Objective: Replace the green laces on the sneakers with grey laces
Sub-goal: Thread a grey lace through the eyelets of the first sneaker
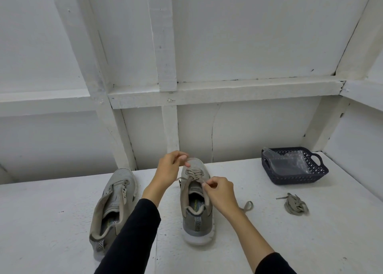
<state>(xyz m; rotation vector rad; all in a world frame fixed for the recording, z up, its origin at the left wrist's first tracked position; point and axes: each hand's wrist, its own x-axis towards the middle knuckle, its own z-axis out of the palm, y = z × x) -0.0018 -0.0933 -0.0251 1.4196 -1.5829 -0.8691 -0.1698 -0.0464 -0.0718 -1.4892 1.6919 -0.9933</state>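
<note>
On the white table [269, 242], the right sneaker [195, 201] is partly laced (lower eyelets only). One lace end [182, 178] is pinched by the left hand [169, 166] at 12 o'clock; the other is pinched by the right hand [219, 193]. A loose lace bundle [295, 203] lies at 3 o'clock, the unlaced sneaker [112, 207] at 9 o'clock.

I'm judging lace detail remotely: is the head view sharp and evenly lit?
Head view: soft even light, faint shadows, no glare; wide-angle bends the wall beams; left hand and right hand slightly soft; laced sneaker readable.
</note>
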